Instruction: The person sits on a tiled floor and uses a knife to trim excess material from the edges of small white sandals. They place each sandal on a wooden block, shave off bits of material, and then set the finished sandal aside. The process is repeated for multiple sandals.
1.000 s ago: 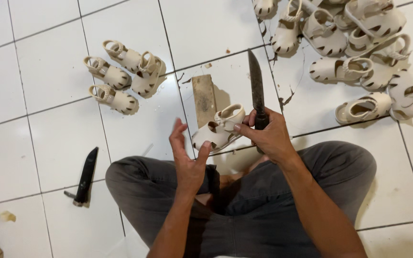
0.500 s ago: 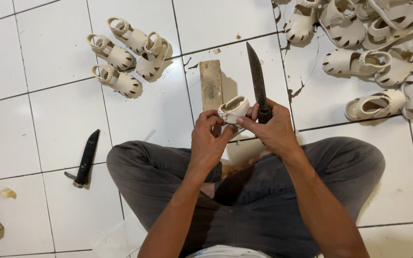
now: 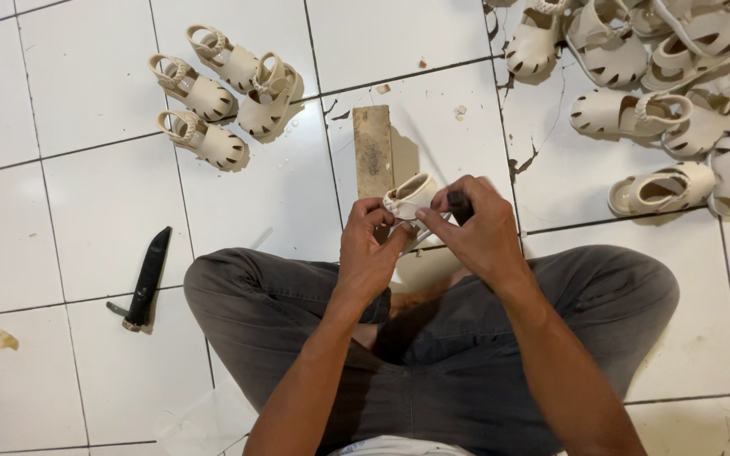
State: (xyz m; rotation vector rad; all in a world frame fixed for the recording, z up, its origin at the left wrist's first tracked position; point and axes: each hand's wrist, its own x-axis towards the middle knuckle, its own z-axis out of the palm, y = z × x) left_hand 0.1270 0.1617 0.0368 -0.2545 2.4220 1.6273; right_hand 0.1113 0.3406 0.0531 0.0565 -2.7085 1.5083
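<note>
No packaging or signage

No packages, labels, signs or screens show anywhere in the head view; nothing printed is visible on any surface.

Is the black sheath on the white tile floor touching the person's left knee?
No, the black sheath lies by itself on the white tile floor, with bare tile between it and the grey-trousered left knee.

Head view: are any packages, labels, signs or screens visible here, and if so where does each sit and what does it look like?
None in view: no package, label, sign or screen.
The white tiled floor holds only cream sandals, a wooden block and a black knife sheath.
The left hand and right hand hold one small cream sandal.
</note>
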